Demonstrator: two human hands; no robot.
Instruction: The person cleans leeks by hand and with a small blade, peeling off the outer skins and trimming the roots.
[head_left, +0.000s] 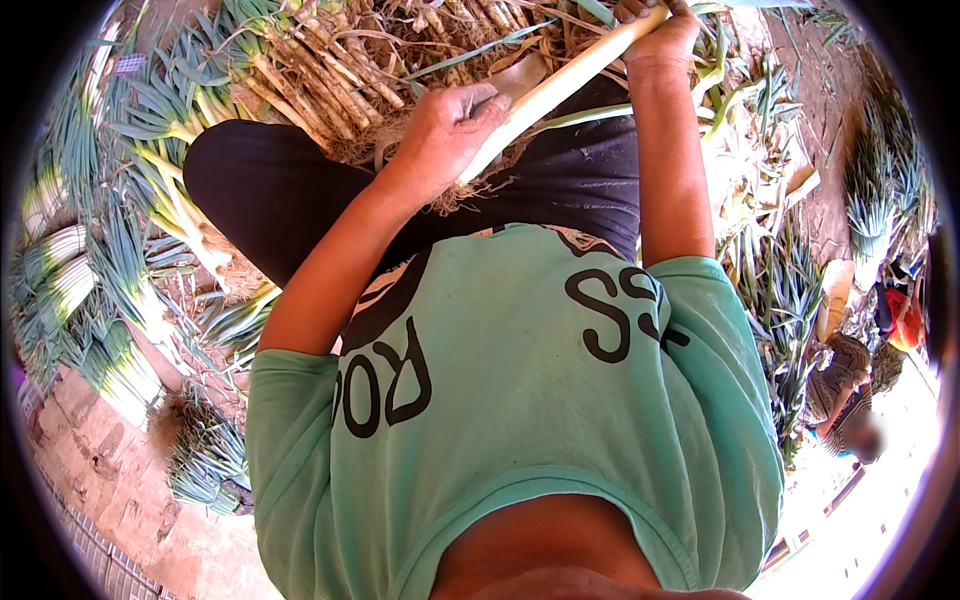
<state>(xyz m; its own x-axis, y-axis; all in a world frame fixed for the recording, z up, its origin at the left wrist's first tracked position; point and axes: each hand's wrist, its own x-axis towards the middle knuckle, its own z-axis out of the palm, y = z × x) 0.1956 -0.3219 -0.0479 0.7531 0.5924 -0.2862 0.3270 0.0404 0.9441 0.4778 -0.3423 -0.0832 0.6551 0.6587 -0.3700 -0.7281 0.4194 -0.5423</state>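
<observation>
A long pale leek stalk (555, 97) lies slanted across my lap, its root end low and to the left. My left hand (450, 135) grips it near the root end, thumb and fingers pressed against the stalk. Beside those fingers is a flat, greyish, blade-like piece (519, 76); I cannot tell whether it is metal or held in that hand. At the upper end, near the picture's top edge, my right hand (664, 37) is closed around the stalk. Stringy roots (461, 196) hang below my left hand, over dark trousers (577, 176).
Untrimmed leeks with soil-stained stalks (322, 82) lie in front. Cleaned leek bundles (71, 274) are piled at left, another bundle (206, 461) lower down. Peeled leaves (757, 150) heap up at right, near more leeks (874, 202). Another person (840, 382) is at far right.
</observation>
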